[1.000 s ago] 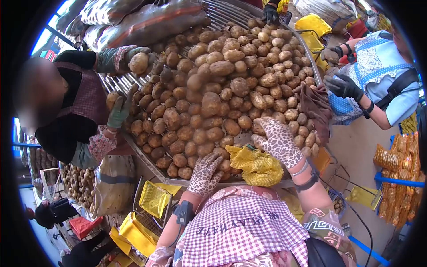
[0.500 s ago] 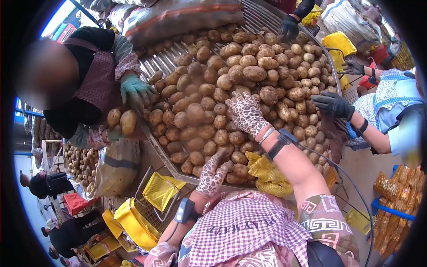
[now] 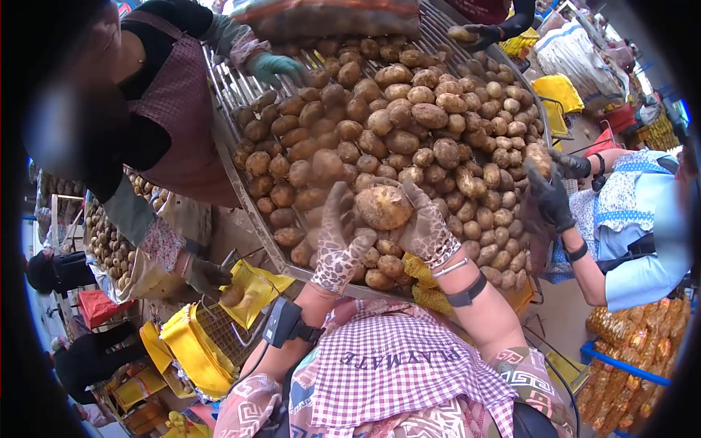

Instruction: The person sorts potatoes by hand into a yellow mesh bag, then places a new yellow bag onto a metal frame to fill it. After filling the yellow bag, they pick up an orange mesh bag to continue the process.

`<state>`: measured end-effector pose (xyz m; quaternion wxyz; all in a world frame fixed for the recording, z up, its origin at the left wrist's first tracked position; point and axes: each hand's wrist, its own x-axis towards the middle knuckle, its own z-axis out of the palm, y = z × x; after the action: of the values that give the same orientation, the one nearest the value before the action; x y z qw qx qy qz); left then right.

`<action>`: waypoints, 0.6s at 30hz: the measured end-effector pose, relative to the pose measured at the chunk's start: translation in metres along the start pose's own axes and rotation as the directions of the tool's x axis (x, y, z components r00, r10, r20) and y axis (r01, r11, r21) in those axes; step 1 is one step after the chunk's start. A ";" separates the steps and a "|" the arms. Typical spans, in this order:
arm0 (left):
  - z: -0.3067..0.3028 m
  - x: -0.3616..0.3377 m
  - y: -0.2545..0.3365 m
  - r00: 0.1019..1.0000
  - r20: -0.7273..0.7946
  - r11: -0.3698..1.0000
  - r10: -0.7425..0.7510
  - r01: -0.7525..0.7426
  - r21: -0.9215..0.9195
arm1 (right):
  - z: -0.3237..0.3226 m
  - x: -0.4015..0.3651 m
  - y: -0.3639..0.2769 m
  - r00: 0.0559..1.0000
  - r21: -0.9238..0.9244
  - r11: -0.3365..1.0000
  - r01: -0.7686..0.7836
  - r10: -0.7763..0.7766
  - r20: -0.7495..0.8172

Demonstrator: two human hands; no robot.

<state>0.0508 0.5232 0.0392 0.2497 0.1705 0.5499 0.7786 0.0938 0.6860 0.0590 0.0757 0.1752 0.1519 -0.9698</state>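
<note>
**Q:** Centre of the view: what does the right hand (image 3: 426, 232) hold?

**A:** A large potato (image 3: 383, 206). The leopard-print glove cups it from the right and from below, with the fingers curled onto its skin. The potato is raised just above the pile of potatoes (image 3: 409, 124), close to the near rim of the slatted metal table (image 3: 241, 197).

**Q:** And the left hand (image 3: 336, 244)?

**A:** It stands against the left side of the large potato, with its fingers spread upward and blurred. Whether it grips or only touches cannot be told.

**Q:** What lies below the wrists?

**A:** A yellow mesh bag (image 3: 422, 281) is bunched on the near rim, under the right wrist. That wrist bears a black band (image 3: 467, 296). A dark device (image 3: 282, 321) is strapped to the left forearm.

**Q:** Who else appears?

**A:** Three other people.
- **Left:** a person in a checked apron. Their green glove (image 3: 277, 67) rests at the far left of the pile. Their lower hand (image 3: 207, 274) holds a small potato (image 3: 232, 296) beside a yellow bag (image 3: 255, 288), below the table's edge.
- **Right:** a person in blue wearing black gloves (image 3: 551, 197). One glove lifts a pale potato (image 3: 539, 157) at the right rim.
- **Far:** a black-gloved hand (image 3: 485, 33) holds a far potato (image 3: 461, 33) at the far rim.
</note>
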 end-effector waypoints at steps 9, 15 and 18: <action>-0.006 -0.013 0.038 0.988 0.143 0.943 0.051 -0.095 0.318 | 0.015 -0.018 0.041 0.988 0.181 0.983 -0.023 0.050 -0.147; -0.016 -0.014 0.053 0.962 0.197 0.839 0.188 -0.262 0.477 | 0.031 -0.033 0.050 0.999 0.095 0.995 -0.043 0.039 0.036; -0.018 -0.013 0.051 0.974 0.183 0.868 0.131 -0.202 0.453 | 0.029 -0.035 0.056 0.998 -0.039 0.998 0.044 -0.046 -0.046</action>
<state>0.0414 0.4884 0.0818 0.1724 0.3289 0.6850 0.6267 0.1285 0.6278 0.0823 0.0538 0.1927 0.1759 -0.9638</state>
